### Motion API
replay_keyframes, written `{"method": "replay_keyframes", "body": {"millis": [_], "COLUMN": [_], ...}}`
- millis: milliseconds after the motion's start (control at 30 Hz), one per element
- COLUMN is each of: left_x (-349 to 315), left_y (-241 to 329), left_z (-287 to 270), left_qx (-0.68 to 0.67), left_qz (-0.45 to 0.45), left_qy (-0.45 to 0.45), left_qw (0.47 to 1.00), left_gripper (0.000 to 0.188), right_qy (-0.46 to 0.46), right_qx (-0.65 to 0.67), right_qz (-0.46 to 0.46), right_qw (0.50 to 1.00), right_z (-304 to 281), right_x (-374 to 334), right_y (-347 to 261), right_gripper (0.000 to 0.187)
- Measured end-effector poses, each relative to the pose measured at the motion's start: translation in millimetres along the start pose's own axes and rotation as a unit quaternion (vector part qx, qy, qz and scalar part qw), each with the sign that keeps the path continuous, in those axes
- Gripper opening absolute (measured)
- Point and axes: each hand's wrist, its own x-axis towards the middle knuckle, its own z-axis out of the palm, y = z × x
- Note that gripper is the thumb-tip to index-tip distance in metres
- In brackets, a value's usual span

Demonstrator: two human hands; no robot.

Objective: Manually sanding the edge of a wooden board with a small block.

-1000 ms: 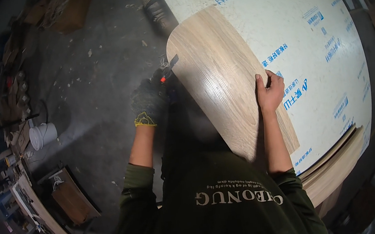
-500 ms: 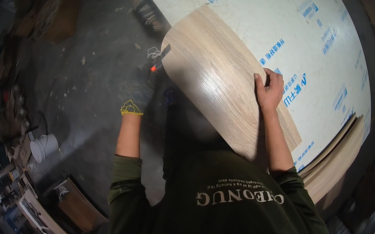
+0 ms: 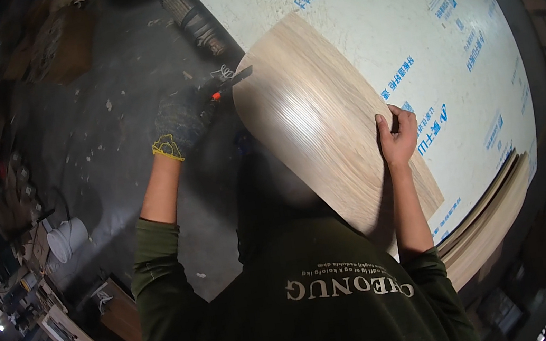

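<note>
The right hand (image 3: 397, 135), bare, curled its fingers over the right edge of a wood-grain sheet (image 3: 323, 128), thumb on the face, pinching that edge. The grip seemed meant to steady the sheet, which bowed upward toward the camera rather than lying flat. The left hand (image 3: 183, 119), in a dark knit glove with a yellow cuff, was closed around a tool (image 3: 233, 82) with an orange spot and a dark blade. The tool's tip met the sheet at its upper left edge, so the gloved hand probably worked that edge while the bare one held the far side against the pull.

The sheet lay over the left part of a large white panel (image 3: 421, 31) covered in protective film with blue print. More boards (image 3: 490, 224) were stacked under the panel at its lower right corner. Left of the panel the grey floor (image 3: 111, 158) carried scraps, a white bucket (image 3: 66, 238) and dim clutter near the frame's edge.

The sheet's lower end was hidden behind the person's dark green shirt (image 3: 304, 292). The glove covered the tool's handle, so its kind could not be told. The rim of the view was too dark to read.
</note>
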Motion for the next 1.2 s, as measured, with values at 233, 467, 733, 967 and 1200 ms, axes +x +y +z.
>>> {"method": "replay_keyframes", "body": {"millis": [233, 467, 733, 967, 1200], "left_x": [20, 51, 95, 110, 32], "left_y": [-31, -37, -41, -23, -35], "left_z": [13, 7, 8, 13, 76], "left_qx": [0.038, 0.002, -0.019, 0.022, -0.231], "left_qz": [0.046, 0.077, 0.142, 0.156, 0.088], "left_qy": [-0.028, -0.03, -0.041, -0.018, 0.166], "left_qw": [0.998, 0.997, 0.989, 0.987, 0.954], "left_gripper": [0.038, 0.035, 0.036, 0.029, 0.038], "right_qy": [0.008, -0.002, 0.03, 0.019, -0.165], "right_qx": [0.004, 0.019, 0.028, 0.016, -0.012], "right_qz": [-0.018, -0.018, -0.03, -0.013, -0.115], "right_qw": [1.0, 1.0, 0.999, 1.0, 0.98], "right_z": [0, -1, -1, -2, -21], "right_x": [-1, 1, 4, -3, -73], "right_y": [2, -2, 2, 0, -26], "right_gripper": [0.033, 0.03, 0.031, 0.03, 0.107]}}
